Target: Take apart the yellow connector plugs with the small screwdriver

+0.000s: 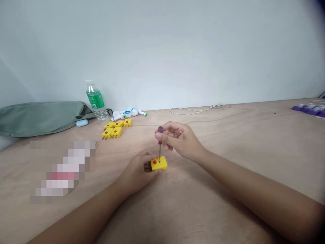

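On the wooden table lies a yellow plug [164,164] with a red round spot and metal pins pointing left. My left hand [138,171] grips it at the pin end, thumb on the near side and fingers on the far side. My right hand [179,137] holds a screwdriver [160,149] upright by its dark purple handle, between thumb and fingers. Its thin shaft runs down to the plug's top face, and the tip meets a small screw hole beside the red spot. Part of the pins is hidden by my left hand.
Several yellow plugs [116,131] lie at the back left, near white-and-blue pieces [132,113]. Behind them stand a water bottle [98,101] and a grey-green bag [43,117]. A pale cord [193,112] lies by the wall; purple items [309,109] sit far right.
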A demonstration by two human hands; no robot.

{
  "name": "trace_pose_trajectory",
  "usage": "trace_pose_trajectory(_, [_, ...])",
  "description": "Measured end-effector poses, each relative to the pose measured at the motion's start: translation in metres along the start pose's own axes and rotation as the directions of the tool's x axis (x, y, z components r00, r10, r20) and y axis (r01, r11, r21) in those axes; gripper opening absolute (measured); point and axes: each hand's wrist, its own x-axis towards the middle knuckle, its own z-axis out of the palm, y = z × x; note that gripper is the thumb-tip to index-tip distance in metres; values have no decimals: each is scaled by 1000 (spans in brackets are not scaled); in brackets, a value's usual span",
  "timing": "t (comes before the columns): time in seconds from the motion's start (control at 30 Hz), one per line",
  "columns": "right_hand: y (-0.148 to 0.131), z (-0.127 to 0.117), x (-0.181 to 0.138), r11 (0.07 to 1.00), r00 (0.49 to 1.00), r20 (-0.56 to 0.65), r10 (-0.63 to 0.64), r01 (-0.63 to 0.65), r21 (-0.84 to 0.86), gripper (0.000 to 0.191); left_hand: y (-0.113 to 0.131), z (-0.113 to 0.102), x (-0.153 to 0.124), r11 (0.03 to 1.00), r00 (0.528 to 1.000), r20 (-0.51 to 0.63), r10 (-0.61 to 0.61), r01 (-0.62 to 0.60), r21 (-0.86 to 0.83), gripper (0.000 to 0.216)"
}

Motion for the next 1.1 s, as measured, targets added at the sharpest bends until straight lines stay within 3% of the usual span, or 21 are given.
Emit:
trace_pose_trajectory(0.13, [-3, -12, 2, 992, 958, 279, -73, 100, -84, 21, -2, 1, 0, 999, 999, -18, 36, -36, 18, 25])
trace_pose_trajectory(0.2, [-3, -16, 2, 986, 936, 338, -96, 137, -100, 23, -2, 1, 0, 999, 1000, -9, 14, -14, 29, 28])
trace_pose_trajectory(0.3, [-1, -15, 2, 994, 954, 291, -66, 88, -63, 23, 1, -1, 0, 1000, 1000, 11, -14, 14, 24, 31])
trace_pose_trajectory(0.4, [0, -6, 1, 999, 987, 158, -7, 1, 37, 24, 2, -2, 0, 1000, 1000, 3, -6, 6, 20, 28])
trace_pose_trajectory(0.5, [3, 2, 1, 994, 1000, 31, -1, -3, 110, 37, 1, -1, -1, 999, 1000, -11, 1, -1, 42, 27])
trace_pose_trajectory(0.63, [6, 2, 3, 994, 998, -57, 15, -9, 105, 33, 1, 0, -1, 1000, 1000, 9, -26, 26, -12, 29])
trace_pose_trajectory(0.73, [6, -4, 3, 999, 1000, -17, 12, -11, 44, 23, 0, 0, -1, 999, 999, 19, -29, 29, -26, 30])
trace_pose_trajectory(0.93, [2, -17, 3, 989, 949, 310, -53, 92, -113, 24, -2, -1, 0, 998, 1000, -12, 24, -24, 54, 28])
trace_pose_trajectory(1.0, [2, -17, 2, 993, 947, 318, -49, 80, -87, 25, -1, 0, 0, 1000, 1000, -3, 7, -7, 30, 31])
trace_pose_trajectory(1.1, [4, -9, 1, 999, 973, 229, -12, 2, 45, 29, -1, 1, -1, 1000, 1000, -4, -6, 6, -1, 32])
